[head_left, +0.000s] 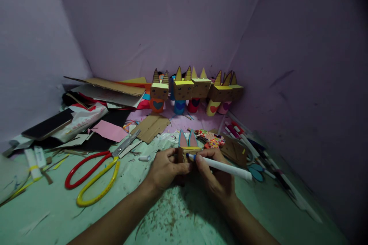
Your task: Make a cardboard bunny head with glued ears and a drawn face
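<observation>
Near the middle of the table, my left hand [169, 166] is closed around a small cardboard animal head [184, 155]. Two upright ears [187, 139] in pink with blue edges rise from the head, and a yellow strip runs along its top. My right hand [217, 172] grips a white marker [227, 167] with a blue tip, which points left at the cardboard face. Whether the tip touches the cardboard I cannot tell. Fingers cover much of the head. A small white cap [144, 158] lies to the left of my left hand.
Large scissors [112, 157] with red and yellow handles lie at left. Several cardboard animal figures [179, 92] stand along the back wall. Cardboard sheets [115, 88] and paper are piled at back left, a cardboard piece [151, 127] lies mid-table, and several markers [235, 130] sit at right.
</observation>
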Demonstrator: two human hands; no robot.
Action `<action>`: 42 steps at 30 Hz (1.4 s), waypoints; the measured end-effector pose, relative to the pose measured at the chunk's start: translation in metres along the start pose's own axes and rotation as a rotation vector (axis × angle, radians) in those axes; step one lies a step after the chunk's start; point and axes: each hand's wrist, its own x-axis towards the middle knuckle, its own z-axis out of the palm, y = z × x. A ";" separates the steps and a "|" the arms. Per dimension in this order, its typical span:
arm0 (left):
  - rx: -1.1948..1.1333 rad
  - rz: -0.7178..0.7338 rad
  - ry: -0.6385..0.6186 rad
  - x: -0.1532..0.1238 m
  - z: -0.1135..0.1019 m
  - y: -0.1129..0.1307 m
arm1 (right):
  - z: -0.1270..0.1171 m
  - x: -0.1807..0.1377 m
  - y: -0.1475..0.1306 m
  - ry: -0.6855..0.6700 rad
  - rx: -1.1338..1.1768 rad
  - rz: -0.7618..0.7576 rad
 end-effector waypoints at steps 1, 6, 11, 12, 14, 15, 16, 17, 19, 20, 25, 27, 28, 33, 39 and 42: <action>0.002 -0.003 0.000 0.000 0.000 0.000 | 0.000 -0.001 0.001 -0.003 0.010 0.007; -0.007 0.014 0.009 0.000 0.000 -0.001 | 0.000 -0.002 0.005 -0.003 0.033 0.063; 0.007 0.022 -0.005 0.000 -0.001 -0.001 | 0.000 0.000 0.003 -0.016 -0.010 0.041; 0.010 0.031 -0.011 0.000 -0.001 -0.001 | 0.000 0.000 0.002 -0.022 -0.011 0.045; 0.009 0.056 -0.024 -0.002 0.000 -0.001 | 0.000 0.000 0.000 -0.023 -0.008 0.062; 0.009 0.068 -0.028 -0.002 0.000 0.000 | 0.000 0.001 -0.001 -0.019 -0.010 0.069; 0.012 0.074 -0.030 -0.003 0.000 0.000 | 0.001 0.002 -0.002 -0.015 -0.015 0.074; 0.016 0.074 -0.032 -0.003 0.001 0.000 | 0.001 0.002 -0.003 -0.008 -0.019 0.076; 0.030 0.069 -0.032 -0.004 0.001 0.001 | 0.001 0.004 -0.006 -0.012 -0.023 0.078; 0.036 0.071 -0.033 -0.004 0.001 0.001 | 0.000 0.005 -0.007 -0.021 -0.020 0.076; 0.023 0.052 -0.020 -0.001 -0.001 -0.001 | -0.001 0.003 -0.007 0.012 0.061 0.131; 0.025 0.027 -0.008 0.001 -0.002 -0.004 | -0.001 0.000 -0.003 0.087 0.113 0.201; 0.023 0.021 -0.005 0.002 -0.003 -0.005 | -0.001 -0.001 -0.001 0.116 0.124 0.217; -0.023 0.028 0.010 0.002 -0.002 -0.004 | -0.002 -0.004 0.007 0.048 0.053 0.041; -0.017 0.039 -0.001 -0.004 0.003 0.003 | -0.003 0.000 0.000 -0.024 -0.055 -0.080; -0.004 0.040 0.001 -0.004 0.003 0.003 | -0.002 0.001 -0.002 -0.016 -0.097 -0.101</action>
